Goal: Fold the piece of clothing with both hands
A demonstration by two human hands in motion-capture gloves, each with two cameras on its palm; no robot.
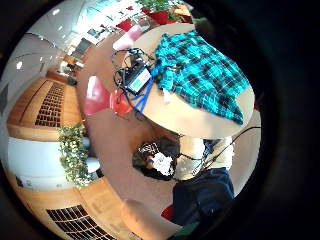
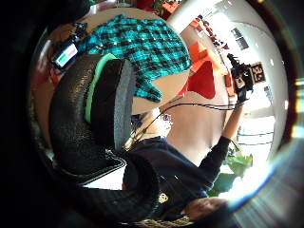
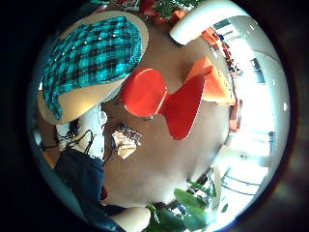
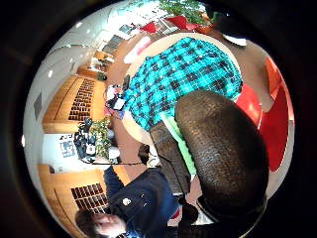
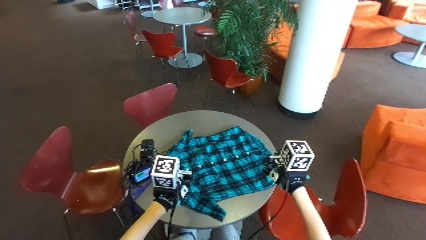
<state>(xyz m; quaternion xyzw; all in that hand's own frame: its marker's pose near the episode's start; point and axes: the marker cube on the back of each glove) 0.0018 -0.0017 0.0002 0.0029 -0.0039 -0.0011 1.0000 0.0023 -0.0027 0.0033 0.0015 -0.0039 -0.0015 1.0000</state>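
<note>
Well, the teal-and-black plaid shirt [image 5: 223, 165] lay spread at centre on the round grey table [image 5: 200, 119], left hand [image 5: 166, 196] and right hand [image 5: 291, 181] raised, fingers unreadable.

Black textured gloves on both my hands: left hand [image 5: 165, 196], right hand [image 5: 293, 182]. Green padding inside a thumb. Forearms bare. Dark navy top, small white chest mark.
</note>
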